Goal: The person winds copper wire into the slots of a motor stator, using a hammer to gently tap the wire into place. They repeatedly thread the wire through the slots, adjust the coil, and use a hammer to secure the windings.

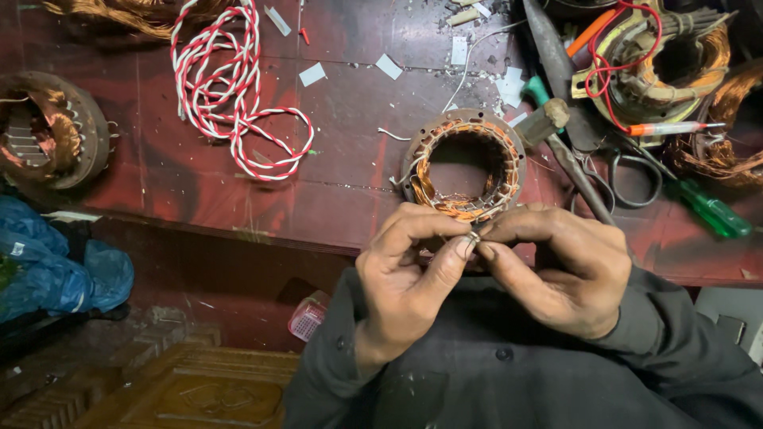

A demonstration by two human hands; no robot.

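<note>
Wire end (pixel 473 237), small and pale, is pinched between the fingertips of the left hand (pixel 409 274) and right hand (pixel 556 266), both closed narrowly on it just above the table edge (pixel 238 230). Just behind them sits a motor ring (pixel 465 163) with copper windings packed inside, and farther off lie scissors (pixel 628 179), a green screwdriver (pixel 711 210) and a red-and-white cord (pixel 230 87).

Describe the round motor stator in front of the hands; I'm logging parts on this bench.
The round grey metal stator ring with copper windings lies flat on the dark red wooden bench, bore facing up. Orange-copper coils line its inner wall, with pale insulation slips between the slots and thin white leads trailing off its left side. A wooden-handled hammer lies against its upper right edge. Both hands work just below it, apparently not touching it.
</note>
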